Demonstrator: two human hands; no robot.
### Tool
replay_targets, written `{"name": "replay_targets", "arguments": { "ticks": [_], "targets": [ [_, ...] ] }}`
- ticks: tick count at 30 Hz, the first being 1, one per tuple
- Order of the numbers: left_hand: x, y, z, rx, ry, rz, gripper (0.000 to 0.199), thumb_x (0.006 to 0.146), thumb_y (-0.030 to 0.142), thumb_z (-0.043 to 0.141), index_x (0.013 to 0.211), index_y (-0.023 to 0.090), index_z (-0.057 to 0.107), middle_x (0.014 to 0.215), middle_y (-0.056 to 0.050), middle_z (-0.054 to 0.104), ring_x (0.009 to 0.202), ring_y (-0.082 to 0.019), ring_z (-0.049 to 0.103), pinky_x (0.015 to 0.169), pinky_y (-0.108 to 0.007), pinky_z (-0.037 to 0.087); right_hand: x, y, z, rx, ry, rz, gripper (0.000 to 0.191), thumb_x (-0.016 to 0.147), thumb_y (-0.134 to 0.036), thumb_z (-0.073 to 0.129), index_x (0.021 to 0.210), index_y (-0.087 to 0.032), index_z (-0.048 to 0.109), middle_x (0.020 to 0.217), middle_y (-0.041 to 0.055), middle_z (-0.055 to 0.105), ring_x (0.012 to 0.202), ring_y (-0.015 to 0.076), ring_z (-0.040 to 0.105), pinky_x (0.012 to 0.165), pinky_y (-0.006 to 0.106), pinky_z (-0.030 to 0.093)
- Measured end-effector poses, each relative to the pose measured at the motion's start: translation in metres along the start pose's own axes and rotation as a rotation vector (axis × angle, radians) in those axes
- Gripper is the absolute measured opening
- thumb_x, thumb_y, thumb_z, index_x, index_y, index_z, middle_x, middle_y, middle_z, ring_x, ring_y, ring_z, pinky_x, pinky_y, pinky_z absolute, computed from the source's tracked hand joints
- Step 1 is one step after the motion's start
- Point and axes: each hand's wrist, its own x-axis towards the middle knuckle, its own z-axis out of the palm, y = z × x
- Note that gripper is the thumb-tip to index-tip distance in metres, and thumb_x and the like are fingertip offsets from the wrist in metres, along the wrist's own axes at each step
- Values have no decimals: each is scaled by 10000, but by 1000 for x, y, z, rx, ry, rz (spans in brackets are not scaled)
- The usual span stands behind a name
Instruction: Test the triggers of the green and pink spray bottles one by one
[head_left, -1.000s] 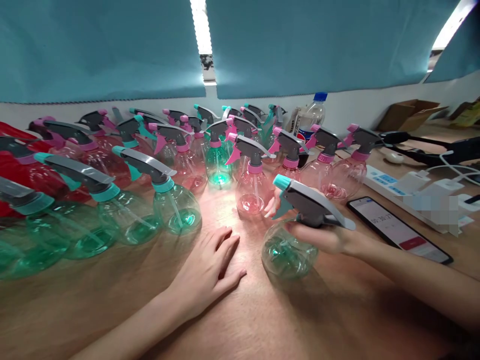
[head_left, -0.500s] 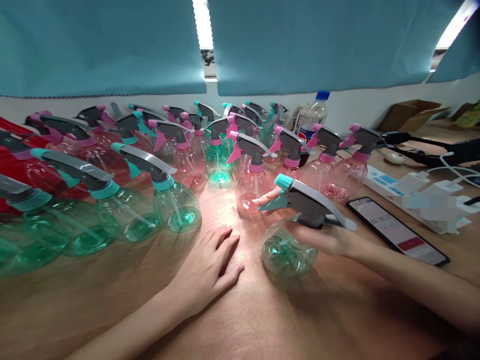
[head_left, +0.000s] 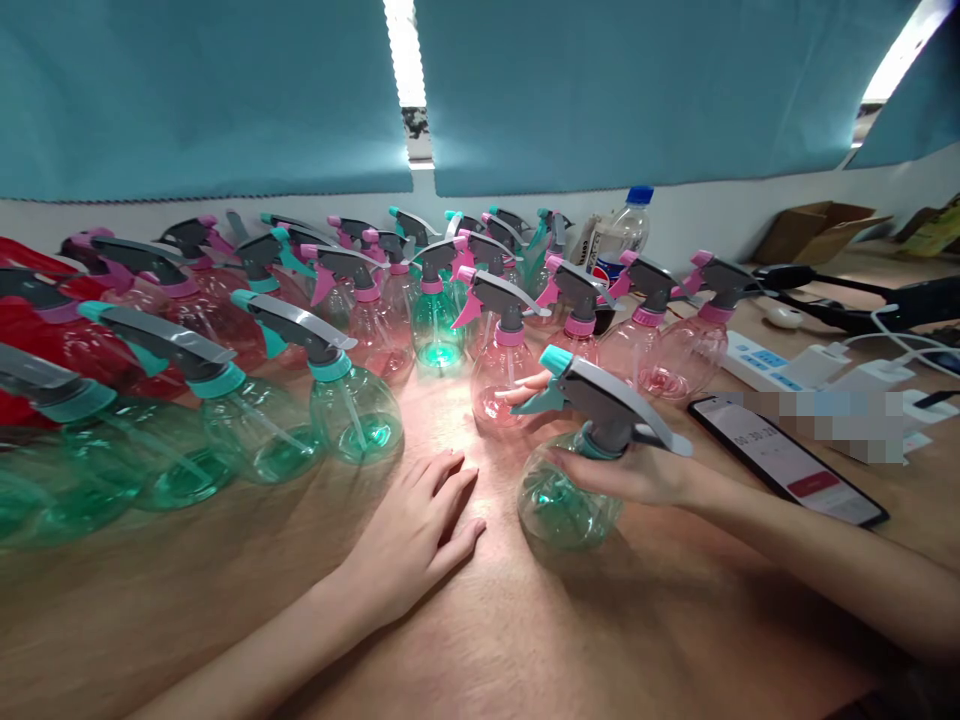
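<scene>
My right hand point(head_left: 637, 470) is wrapped round the upper body and neck of a green spray bottle point(head_left: 559, 510) with a grey head and turquoise nozzle. Its thumb lies on the near side of the bottle, and some fingers show beyond the turquoise trigger. Flat on the wooden table point(head_left: 480, 650), my left hand point(head_left: 416, 525) holds nothing, its fingers a little apart. Closest to it stands another green spray bottle point(head_left: 356, 420), on its far left. Just behind the held bottle is a pink spray bottle point(head_left: 499, 385) with a pink collar and trigger.
Several more green and pink spray bottles crowd the left side and back. To the right lie a phone point(head_left: 780, 460) showing a timer, a white power strip point(head_left: 757, 360) with plugs, and black glasses point(head_left: 840, 300). A blue-capped drink bottle point(head_left: 626, 230) and a cardboard box point(head_left: 817, 232) stand farther back.
The held green spray bottle has shifted slightly left with my right hand. My left hand stays in place on the table. The camera view has moved very slightly.
</scene>
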Motion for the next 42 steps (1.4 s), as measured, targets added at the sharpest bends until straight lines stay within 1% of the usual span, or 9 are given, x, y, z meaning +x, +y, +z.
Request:
{"name": "replay_targets", "arguments": {
  "ticks": [4,8,13,19,22,25,30,34,42],
  "targets": [
    [0,0,-1,6,-12,1,357,943,350,455,1250,175,501,1292,-142,495,1172,-291,463,971,-461,389,0,0,-1,-35,-3,-22,447,693,-80,595,1109,-241,586,1142,60,648,891,181,661,730,306,581],
    [0,0,0,-2,-15,0,357,944,349,456,1255,179,497,1299,-137,491,1173,-289,462,971,-463,391,-1,-1,-1,3,-2,-12,456,705,-54,554,1129,-220,560,1159,77,640,869,166,672,731,302,587],
    [0,0,1,3,-10,6,360,942,357,457,1246,170,504,1286,-140,502,1169,-291,464,973,-467,389,0,-4,2,-101,31,-23,474,720,-44,540,1150,-241,568,1095,42,667,919,166,668,790,300,585],
    [1,0,-1,3,-15,-1,367,943,358,455,1251,167,511,1281,-144,505,1166,-293,468,961,-461,402,2,-8,4,-213,32,12,459,749,-84,524,1171,-260,564,967,20,698,751,150,680,725,299,590],
    [1,0,-1,5,-25,-5,369,941,354,461,1253,165,511,1299,-146,494,1175,-295,463,970,-467,393,3,-9,4,-234,23,11,437,764,-105,504,1168,-261,566,918,21,702,712,152,675,670,291,584],
    [0,0,0,9,-21,-6,367,944,360,453,1257,173,501,1305,-141,493,1186,-295,455,977,-466,388,3,-10,3,-243,11,7,447,771,-103,474,1183,-258,554,885,15,697,688,143,667,662,284,576],
    [1,0,0,12,-27,-3,374,945,364,453,1256,163,498,1301,-147,494,1191,-298,453,977,-463,388,2,-12,2,-288,-2,12,474,751,-116,465,1203,-244,533,856,15,686,686,146,654,628,276,562],
    [2,0,-1,15,-27,-4,370,948,365,446,1249,158,503,1297,-152,496,1189,-302,455,975,-470,388,2,-12,2,-320,21,-3,475,742,-139,465,1200,-247,533,817,9,685,721,159,667,681,292,575],
    [1,0,0,10,-20,0,368,946,372,450,1248,171,505,1299,-144,503,1188,-300,458,976,-476,388,1,-11,1,-258,3,4,509,716,-107,461,1198,-250,540,803,13,680,738,166,672,642,281,565]
  ]
}}
